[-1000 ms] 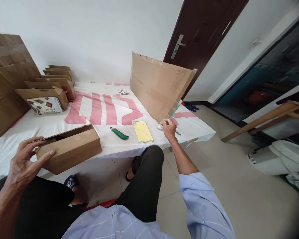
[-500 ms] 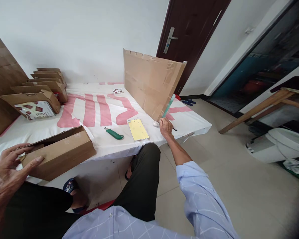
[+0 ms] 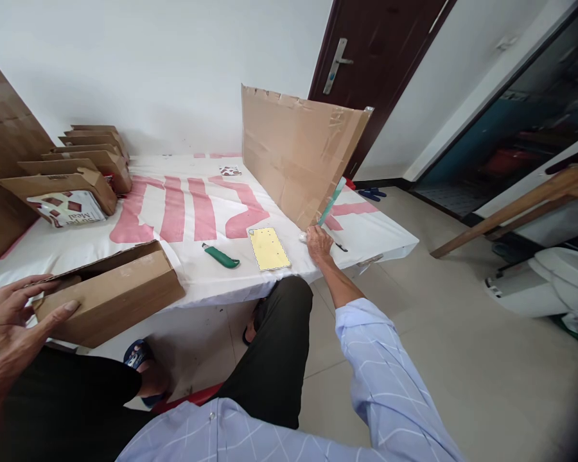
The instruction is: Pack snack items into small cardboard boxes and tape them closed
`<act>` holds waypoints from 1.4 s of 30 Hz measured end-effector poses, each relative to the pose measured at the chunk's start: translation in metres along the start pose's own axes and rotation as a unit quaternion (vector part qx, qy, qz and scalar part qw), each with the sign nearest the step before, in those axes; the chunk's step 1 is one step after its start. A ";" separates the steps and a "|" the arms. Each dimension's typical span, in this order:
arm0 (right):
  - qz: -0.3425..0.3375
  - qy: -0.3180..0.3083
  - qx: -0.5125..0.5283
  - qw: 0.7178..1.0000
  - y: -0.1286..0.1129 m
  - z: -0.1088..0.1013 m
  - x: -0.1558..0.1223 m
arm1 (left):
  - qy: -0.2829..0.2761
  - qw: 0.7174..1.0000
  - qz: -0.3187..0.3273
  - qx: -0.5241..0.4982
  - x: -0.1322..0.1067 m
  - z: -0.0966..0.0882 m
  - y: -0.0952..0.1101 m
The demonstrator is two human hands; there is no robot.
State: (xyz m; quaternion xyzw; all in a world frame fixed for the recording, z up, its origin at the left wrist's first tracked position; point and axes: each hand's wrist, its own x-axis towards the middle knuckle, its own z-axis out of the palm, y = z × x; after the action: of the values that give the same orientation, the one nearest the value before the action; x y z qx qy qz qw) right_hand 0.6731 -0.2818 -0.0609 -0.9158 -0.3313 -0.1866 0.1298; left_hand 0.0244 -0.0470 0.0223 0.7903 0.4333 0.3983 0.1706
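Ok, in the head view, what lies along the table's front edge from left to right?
Left hand → brown box → green knife → yellow sheet → right hand.

A brown cardboard box (image 3: 108, 296) lies open-topped at the table edge; a green ruler (image 3: 331, 202) leans tilted.
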 end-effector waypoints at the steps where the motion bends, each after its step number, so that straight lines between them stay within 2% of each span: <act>1: -0.001 0.000 -0.003 1.000 -0.001 0.002 -0.001 | 0.001 1.000 -0.001 0.000 0.000 0.000 0.000; 9: -0.014 -0.001 -0.018 1.000 -0.009 0.012 -0.006 | 0.005 1.000 -0.016 -0.008 -0.004 0.001 0.016; 18: -0.043 0.002 -0.039 0.998 -0.012 0.018 -0.010 | 0.016 1.000 0.003 -0.005 -0.001 0.002 0.005; 27: -0.082 -0.002 -0.044 0.996 -0.013 0.019 -0.013 | 0.018 1.000 -0.005 0.003 -0.003 0.001 0.018; 42: -0.078 -0.001 0.029 0.997 -0.011 0.020 -0.019 | 0.008 1.000 -0.012 -0.004 -0.005 0.000 0.019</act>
State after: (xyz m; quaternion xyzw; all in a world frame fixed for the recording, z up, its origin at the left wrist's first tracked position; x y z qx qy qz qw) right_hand 0.6576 -0.2770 -0.0860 -0.8831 -0.4071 -0.1858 0.1407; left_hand 0.0330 -0.0622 0.0320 0.7811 0.4425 0.4044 0.1747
